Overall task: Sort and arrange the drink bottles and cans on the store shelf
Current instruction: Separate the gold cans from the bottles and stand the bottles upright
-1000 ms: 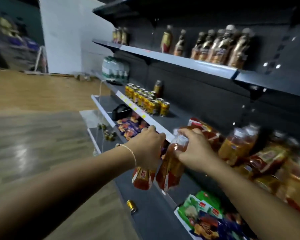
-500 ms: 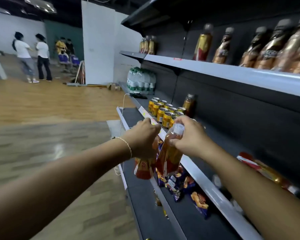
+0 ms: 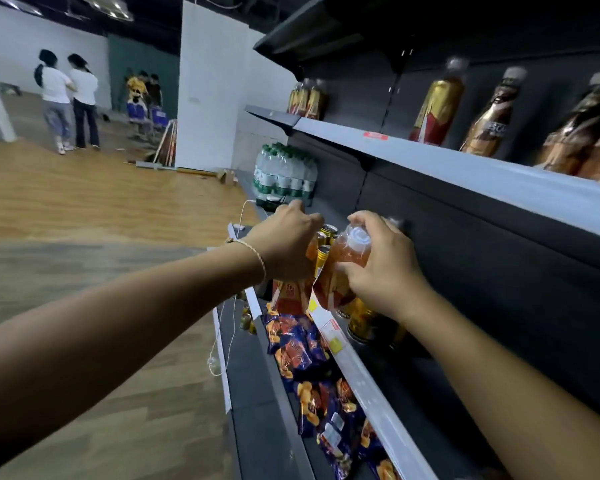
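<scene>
My right hand (image 3: 383,268) grips an orange tea bottle (image 3: 340,271) with a clear cap, tilted over the middle shelf (image 3: 378,382). My left hand (image 3: 284,244) holds a second orange bottle (image 3: 290,297) by its top; only its red-labelled lower part shows under the hand. Both bottles hang just above the group of gold cans (image 3: 364,318) on that shelf. Some cans are hidden behind my hands.
A pack of green-capped water bottles (image 3: 284,174) stands at the shelf's far end. Brown and gold bottles (image 3: 437,109) line the upper shelf (image 3: 465,171). Blue snack bags (image 3: 298,344) fill the lower shelf. A white cable (image 3: 222,327) hangs at its edge. People (image 3: 68,98) stand far left.
I have moved left along the shelf with both bottles. My hands now hang over the gold cans, and the tea bottles on the right have left the view.
</scene>
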Motion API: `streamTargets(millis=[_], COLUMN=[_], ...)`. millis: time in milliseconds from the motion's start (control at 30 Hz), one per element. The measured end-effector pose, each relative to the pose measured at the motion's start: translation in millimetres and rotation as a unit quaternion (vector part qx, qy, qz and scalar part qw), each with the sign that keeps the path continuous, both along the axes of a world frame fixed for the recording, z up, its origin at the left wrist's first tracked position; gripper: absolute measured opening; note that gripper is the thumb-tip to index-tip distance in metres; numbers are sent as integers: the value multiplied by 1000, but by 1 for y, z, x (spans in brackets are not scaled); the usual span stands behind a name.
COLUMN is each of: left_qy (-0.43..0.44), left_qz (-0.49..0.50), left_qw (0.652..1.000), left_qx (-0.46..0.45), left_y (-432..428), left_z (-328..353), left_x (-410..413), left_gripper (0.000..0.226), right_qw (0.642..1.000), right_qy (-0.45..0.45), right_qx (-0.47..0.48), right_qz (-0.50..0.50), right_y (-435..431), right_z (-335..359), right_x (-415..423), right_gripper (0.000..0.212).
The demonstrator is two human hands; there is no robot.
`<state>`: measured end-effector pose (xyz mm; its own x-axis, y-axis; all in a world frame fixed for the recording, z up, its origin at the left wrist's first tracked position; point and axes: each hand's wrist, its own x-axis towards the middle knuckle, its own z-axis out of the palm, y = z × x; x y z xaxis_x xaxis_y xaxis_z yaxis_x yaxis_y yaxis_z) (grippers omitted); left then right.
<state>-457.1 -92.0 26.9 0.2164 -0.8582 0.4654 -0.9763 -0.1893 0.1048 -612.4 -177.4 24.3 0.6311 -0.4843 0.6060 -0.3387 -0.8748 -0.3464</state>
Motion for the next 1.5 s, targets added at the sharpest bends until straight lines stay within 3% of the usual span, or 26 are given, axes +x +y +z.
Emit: streamTargets(millis=[333,633,800,933,1133,1367,1500], left_qy=[-55,-126,-91,-60,-21,42,85], left_qz=[-66,-163,-208,-222,-236,-259,-297], left_qw=[994,970,965,966,967,964,951], left_qx=[-70,-131,-133,-119,-94,-48,-5], left_y=[-94,-203,-257,-299,-361,-417,-441], left_z=[10,13,7,-3,-14,-19,-32], left_x=[89,194,227,241,245,243,243], left_gripper=[44,43,48,53,61,25,28], right_qw=[994,986,980,971,959,944,912], right_qy=[-2,3,-15,27,48,107,201], right_qx=[-110,-123,-69,-1,-10,42,34], right_qz=[-30,-109,-184,-239,-278,-309,-355], right_y=[-79,-180,-219,-256,-310,-360,-373], right_z=[1,-1,-4,-8,-23,-29,-34], right_x=[76,166,190,200,211,224,228], right_gripper=[62,64,63,65,72,78,76])
